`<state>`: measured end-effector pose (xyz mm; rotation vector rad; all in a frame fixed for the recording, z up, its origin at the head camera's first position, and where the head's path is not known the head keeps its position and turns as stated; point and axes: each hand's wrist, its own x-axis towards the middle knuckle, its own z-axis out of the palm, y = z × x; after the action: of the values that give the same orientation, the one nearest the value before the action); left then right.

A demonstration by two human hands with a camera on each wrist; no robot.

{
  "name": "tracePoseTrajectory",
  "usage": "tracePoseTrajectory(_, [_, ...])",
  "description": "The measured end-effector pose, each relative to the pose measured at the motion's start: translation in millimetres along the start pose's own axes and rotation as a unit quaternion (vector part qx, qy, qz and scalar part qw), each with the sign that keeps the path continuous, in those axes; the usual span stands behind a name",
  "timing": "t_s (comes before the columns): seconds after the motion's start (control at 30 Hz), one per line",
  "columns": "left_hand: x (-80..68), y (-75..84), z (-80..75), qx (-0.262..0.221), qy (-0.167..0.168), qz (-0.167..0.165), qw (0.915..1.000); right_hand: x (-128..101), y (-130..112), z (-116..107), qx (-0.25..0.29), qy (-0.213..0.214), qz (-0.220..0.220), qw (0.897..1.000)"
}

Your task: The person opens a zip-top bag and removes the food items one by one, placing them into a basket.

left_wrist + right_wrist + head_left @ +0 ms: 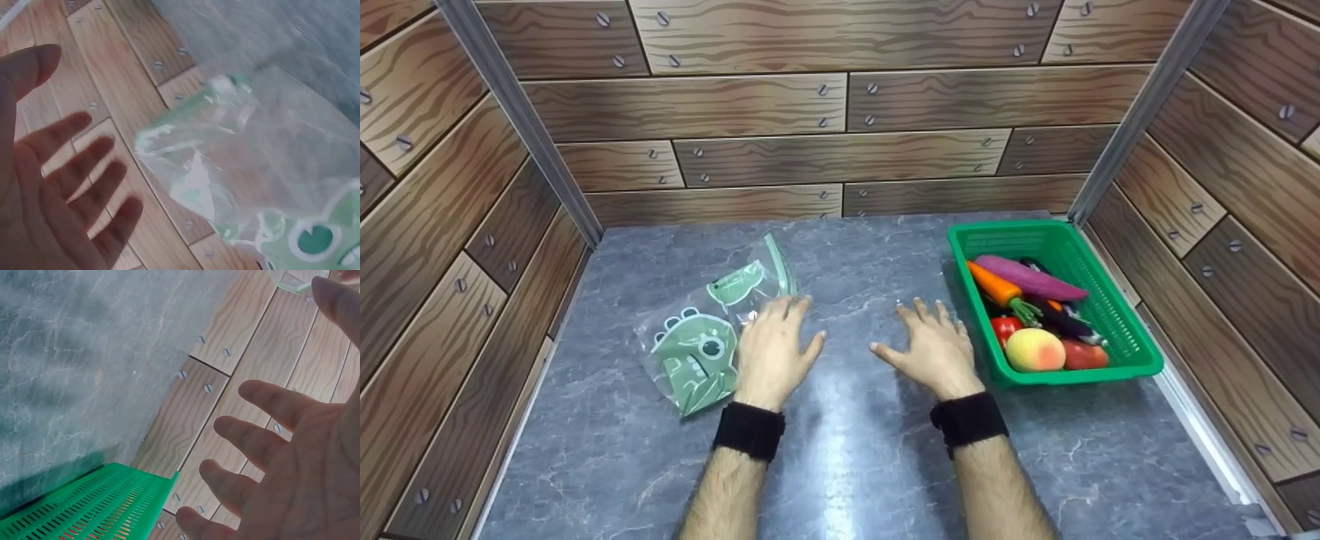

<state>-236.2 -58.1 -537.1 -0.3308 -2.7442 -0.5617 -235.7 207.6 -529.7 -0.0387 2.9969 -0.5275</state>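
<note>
My left hand [771, 351] is held palm down with its fingers extended, at the right edge of a clear zip bag [697, 360] printed with a green cartoon monster. In the left wrist view the bag [225, 152] lies beyond the fingertips, and that hand [67, 169] holds nothing. My right hand [934, 349] is spread with the thumb out, just left of a green plastic basket [1001, 375]. Nothing is between its fingers in the right wrist view, where the basket's slotted side [101, 506] shows below the hand [275, 444].
Inside the basket are a carrot [996, 283], a long purple vegetable [1031, 277], an eggplant [1065, 319], a tomato [1005, 328], a peach [1035, 350] and a reddish fruit [1084, 355]. Wood-patterned panels [840, 105] wall the grey marbled tabletop [855, 262] on three sides.
</note>
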Motion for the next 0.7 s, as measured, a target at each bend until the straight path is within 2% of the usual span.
tracePoseTrajectory(0.07, [1.0, 1.0, 1.8, -0.007, 0.001, 0.01, 0.9999, 0.3, 0.3, -1.5, 0.002, 0.001, -0.003, 1.0])
tracePoseTrajectory(0.13, [1.6, -1.9, 5.0, -0.011, -0.01, 0.005, 0.9999, 0.5, 1.1, -1.9, 0.003, -0.002, -0.005, 1.0])
tracePoseTrajectory(0.33, [7.5, -26.1, 14.4, 0.0, -0.074, -0.052, 0.9959, 1.0, 6.1, -2.0, 0.001, -0.012, -0.001, 1.0])
tracePoseTrajectory(0.5, [12.4, -45.0, 16.4, 0.011, -0.091, -0.092, 0.9915, 2.5, 9.3, -1.7, 0.002, -0.016, 0.002, 1.0])
tracePoseTrajectory(0.6, [12.7, -48.1, 14.5, 0.018, -0.099, -0.104, 0.9894, 3.0, 11.5, -0.4, 0.0, -0.02, 0.004, 1.0])
tracePoseTrajectory(0.7, [11.1, -44.0, 10.3, 0.013, -0.123, -0.103, 0.987, 3.8, 13.7, 1.6, -0.002, -0.022, 0.006, 1.0])
